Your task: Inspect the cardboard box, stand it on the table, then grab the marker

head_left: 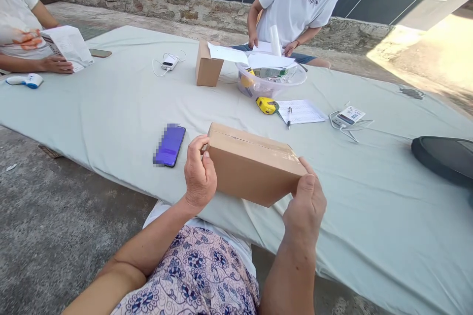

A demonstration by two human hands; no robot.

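Between my two hands is a brown cardboard box (254,167), tilted with its right end lower, at the near edge of the table. Clear tape shines at the right end of its top seam. My left hand (200,172) grips the left end, fingers curled around the corner. At the opposite end my right hand (307,197) is closed on the lower corner, thumb on the near side and fingers behind, partly hidden. A phone (170,145) with a lit blue-purple screen lies left of my left hand.
Beyond the box are a yellow tape measure (266,105), a written sheet (303,111) with a pen, a filled plastic basin (271,86) and another cardboard box (208,66). Power banks with cables lie left (169,62) and right (349,115). Two people sit across the cloth-covered table (121,108).
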